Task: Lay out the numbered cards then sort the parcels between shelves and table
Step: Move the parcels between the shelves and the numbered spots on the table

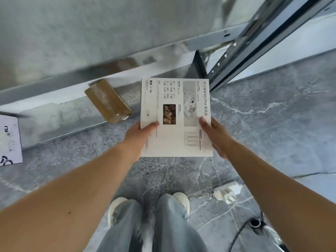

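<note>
Nearest the camera, pale blue jeans (pixel 172 224) fall over white trainers (pixel 116 206) on a grey marbled tile floor (pixel 272 124). To the right, a white plug-in power adapter (pixel 227 192) lies on the tiles, with a black cable (pixel 238 235) nearer still.

Both bare forearms reach forward. The left hand (pixel 143 133) and the right hand (pixel 218 139) clamp opposite sides of a flat white cardboard parcel with printed text and pictures (pixel 174 115). Each thumb lies on top and the right fingers curl underneath. The parcel is held level above the floor, in front of the shelving.

Beyond it, a brown cardboard parcel wrapped in clear tape (pixel 107 100) lies askew on the lowest grey metal shelf (pixel 63 113), its near end at the front lip. A white box with dark print (pixel 9 140) shows at the left edge. A dark slotted metal upright (pixel 236 57) rises on the right.
</note>
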Tool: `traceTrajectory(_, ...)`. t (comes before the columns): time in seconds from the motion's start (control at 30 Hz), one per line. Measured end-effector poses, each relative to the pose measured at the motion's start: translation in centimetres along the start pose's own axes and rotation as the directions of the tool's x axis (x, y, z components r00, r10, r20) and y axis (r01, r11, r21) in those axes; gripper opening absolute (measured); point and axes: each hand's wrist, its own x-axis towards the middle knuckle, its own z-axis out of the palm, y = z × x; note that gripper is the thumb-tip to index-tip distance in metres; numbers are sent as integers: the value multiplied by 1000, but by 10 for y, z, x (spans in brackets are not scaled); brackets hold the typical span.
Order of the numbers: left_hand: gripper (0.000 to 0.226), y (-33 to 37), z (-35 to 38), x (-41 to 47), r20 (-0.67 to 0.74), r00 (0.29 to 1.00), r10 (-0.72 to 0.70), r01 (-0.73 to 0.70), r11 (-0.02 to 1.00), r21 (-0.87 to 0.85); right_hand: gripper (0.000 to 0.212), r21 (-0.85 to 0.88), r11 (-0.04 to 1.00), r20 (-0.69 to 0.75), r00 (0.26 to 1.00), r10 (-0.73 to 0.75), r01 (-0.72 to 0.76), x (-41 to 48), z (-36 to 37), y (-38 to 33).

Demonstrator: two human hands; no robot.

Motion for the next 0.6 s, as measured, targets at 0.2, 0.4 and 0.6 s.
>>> traceTrajectory(0.2, 28, 26, -5, -103, 38, 998, 40, -40, 999, -5, 40, 20, 1000, -66, 998, 20, -19, -101, -20, -27)
traceTrajectory(0.4, 29, 38, -35, -191, 139, 989, 54, -68, 993, 95, 35, 29, 998, -105, 994, -43, 46, -213, -28, -51)
traceTrajectory(0.6, 29, 36, -38, -286, 171, 979, 113, -134, 984, 115, 32, 83, 995, -157, 987, -40, 54, -317, -45, -58)
